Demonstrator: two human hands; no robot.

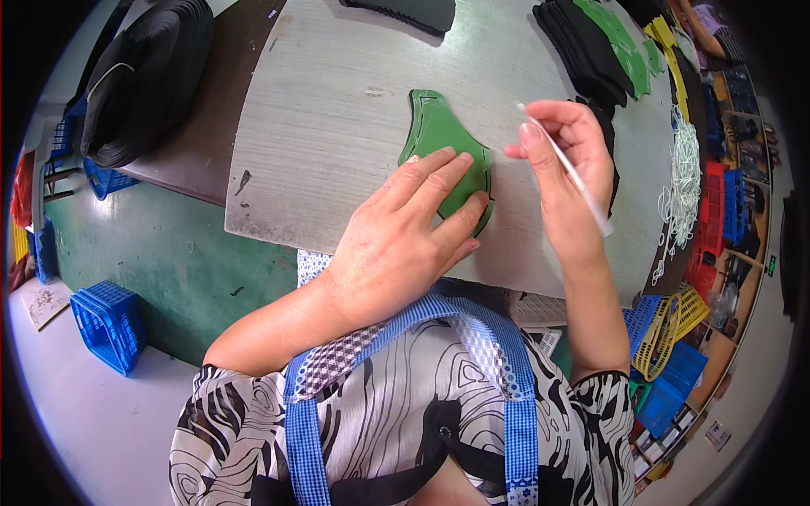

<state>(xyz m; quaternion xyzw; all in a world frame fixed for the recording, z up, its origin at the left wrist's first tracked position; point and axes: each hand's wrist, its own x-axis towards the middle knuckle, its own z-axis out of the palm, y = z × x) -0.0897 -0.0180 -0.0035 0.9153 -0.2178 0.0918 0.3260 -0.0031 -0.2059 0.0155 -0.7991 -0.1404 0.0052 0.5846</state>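
A green template (440, 126) with a curved, narrowing outline lies on the grey wood-grain table (321, 143). Black material shows along its left edge, as if another piece is under it. Stretched flat across the template's lower part, my left hand (401, 219) presses on it with its fingers apart. To the right and a little above the table, my right hand (574, 160) pinches a thin white pen (567, 158) between thumb and fingers. The pen's tip points up and left, apart from the template.
Stacked black pieces (582, 51) and green sheets (614, 42) lie at the far right; another black piece (413, 13) is at the far edge. White cords (685, 177) hang at the right. A black strap roll (152, 76) stands left. Blue crates (110, 325) sit on the floor.
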